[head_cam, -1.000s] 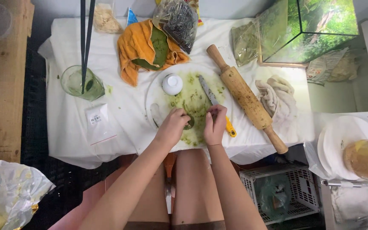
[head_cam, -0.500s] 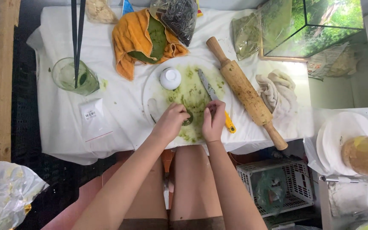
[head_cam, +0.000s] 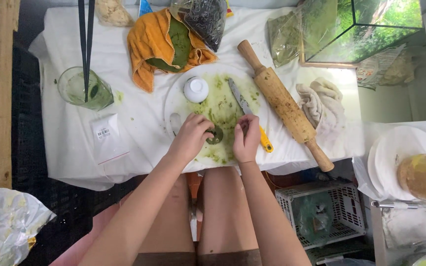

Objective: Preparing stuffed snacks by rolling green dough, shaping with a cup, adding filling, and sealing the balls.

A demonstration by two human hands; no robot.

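My left hand (head_cam: 189, 140) rests on a round white board (head_cam: 173, 101) smeared with green paste, its fingertips pinched on a small dark green dough piece (head_cam: 217, 136). My right hand (head_cam: 246, 139) sits just right of that piece, fingers curled in, and nothing shows in them. A knife (head_cam: 239, 99) with a yellow handle lies on the board beside my right hand. A small white cup (head_cam: 196, 89) stands upside down at the board's far side.
A wooden rolling pin (head_cam: 284, 104) lies diagonally to the right, beside a crumpled white cloth (head_cam: 323, 100). An orange cloth holding green dough (head_cam: 166, 42), a glass of green liquid (head_cam: 81, 89) with black chopsticks, a small zip bag (head_cam: 107, 136), a glass tank (head_cam: 366, 24) and stacked plates (head_cam: 393, 156) surround it.
My hands have parted slightly; the right one has drawn off the dough piece while the left stays on it. The view has shifted a little.
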